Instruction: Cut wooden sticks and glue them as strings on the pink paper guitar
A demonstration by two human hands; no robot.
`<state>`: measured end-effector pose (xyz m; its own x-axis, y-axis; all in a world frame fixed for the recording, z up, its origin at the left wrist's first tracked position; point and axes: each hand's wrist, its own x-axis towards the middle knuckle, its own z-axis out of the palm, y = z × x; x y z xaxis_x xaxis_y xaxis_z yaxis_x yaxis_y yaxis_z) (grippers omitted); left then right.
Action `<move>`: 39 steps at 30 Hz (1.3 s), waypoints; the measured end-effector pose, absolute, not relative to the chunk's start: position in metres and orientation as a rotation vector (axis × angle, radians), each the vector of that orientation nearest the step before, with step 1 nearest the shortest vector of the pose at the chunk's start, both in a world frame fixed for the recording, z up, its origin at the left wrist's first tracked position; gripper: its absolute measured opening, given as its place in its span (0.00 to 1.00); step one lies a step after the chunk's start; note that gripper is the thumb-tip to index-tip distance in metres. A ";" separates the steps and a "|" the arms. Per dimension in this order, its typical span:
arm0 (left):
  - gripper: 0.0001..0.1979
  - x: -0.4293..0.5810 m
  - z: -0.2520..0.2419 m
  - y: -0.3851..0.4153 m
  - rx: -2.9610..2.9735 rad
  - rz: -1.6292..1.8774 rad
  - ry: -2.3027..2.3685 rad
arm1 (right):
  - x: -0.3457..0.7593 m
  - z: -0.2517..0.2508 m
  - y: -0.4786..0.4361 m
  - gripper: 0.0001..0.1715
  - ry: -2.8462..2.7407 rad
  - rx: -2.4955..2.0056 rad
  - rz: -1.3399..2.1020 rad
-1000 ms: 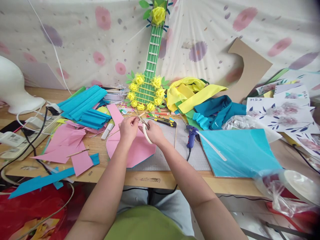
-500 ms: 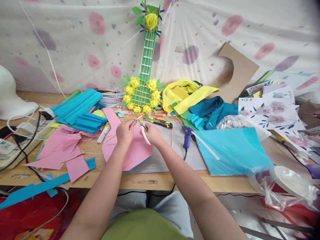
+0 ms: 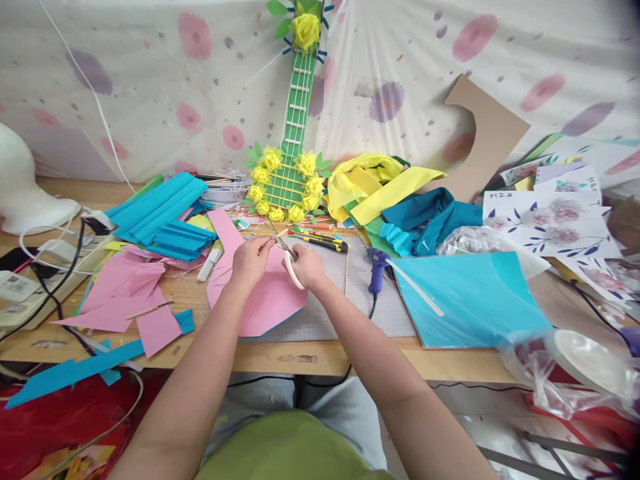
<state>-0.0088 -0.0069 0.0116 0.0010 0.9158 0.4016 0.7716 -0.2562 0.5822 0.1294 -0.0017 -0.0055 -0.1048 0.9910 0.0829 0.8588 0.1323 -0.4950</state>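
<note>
Left hand (image 3: pixel 250 262) pinched closed on a thin stick (image 3: pixel 283 233), right hand (image 3: pixel 309 268) curled round white-handled scissors (image 3: pixel 294 272), blades beside stick, contact unclear, both over pink guitar-shaped card (image 3: pixel 273 310) near centre, glue gun (image 3: pixel 378 272) right, flowered green guitar (image 3: pixel 296 123) far side.

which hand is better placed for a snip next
Right, probably: the right hand holds the scissors, while the left hand is by their blades, seemingly pinching something too small to identify.
</note>
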 end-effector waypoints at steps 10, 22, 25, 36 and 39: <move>0.12 -0.010 0.013 -0.002 2.196 1.056 1.725 | 0.139 -0.001 0.001 0.14 -2.073 -1.710 0.449; 0.14 -0.017 0.017 0.004 2.161 1.111 1.598 | 0.134 0.003 0.004 0.13 -2.094 -1.701 0.397; 0.13 -0.018 0.018 0.004 2.189 1.082 1.621 | 0.133 0.003 0.003 0.13 -2.099 -1.735 0.380; 0.13 -0.020 0.014 0.009 2.277 1.019 1.530 | 0.143 -0.002 0.008 0.12 -2.126 -1.616 0.396; 0.12 -0.018 0.016 0.007 2.277 0.987 1.497 | 0.143 -0.007 0.009 0.09 -2.143 -1.511 0.322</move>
<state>-0.0182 0.0071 0.0159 0.2456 0.8818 0.4026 0.7174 -0.4447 0.5363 0.1426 0.0092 -0.0069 -0.2635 0.9295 0.2581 0.8128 0.3580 -0.4595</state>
